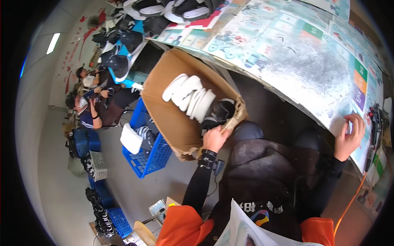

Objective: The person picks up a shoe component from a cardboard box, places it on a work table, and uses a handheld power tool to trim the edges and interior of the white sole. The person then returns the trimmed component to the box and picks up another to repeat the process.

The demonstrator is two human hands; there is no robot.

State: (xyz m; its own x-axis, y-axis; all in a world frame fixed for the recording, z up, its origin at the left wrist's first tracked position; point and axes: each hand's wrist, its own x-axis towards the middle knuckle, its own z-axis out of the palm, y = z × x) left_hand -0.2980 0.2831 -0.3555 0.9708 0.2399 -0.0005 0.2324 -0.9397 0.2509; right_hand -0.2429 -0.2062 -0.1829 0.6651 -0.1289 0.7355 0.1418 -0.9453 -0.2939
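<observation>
My left hand (215, 138) has its fingers closed over the torn near edge of a cardboard box (166, 119). The box is tilted beside my knees, its opening toward me. Several white foam shoe soles (191, 96) lie inside, and a black shoe (223, 110) sits close to my left hand. My right hand (350, 137) rests at the near right edge of the paper-covered table (283, 53). Its fingers are loosely bent and apart, and nothing shows in them.
A blue basket (154, 158) with shoes and a white piece stands left of the box. Black-and-white shoes (191, 9) sit on the table's far left. An orange cable (349, 205) runs at the right. Two people (96, 110) sit at the left; more crates (119, 221) line the floor.
</observation>
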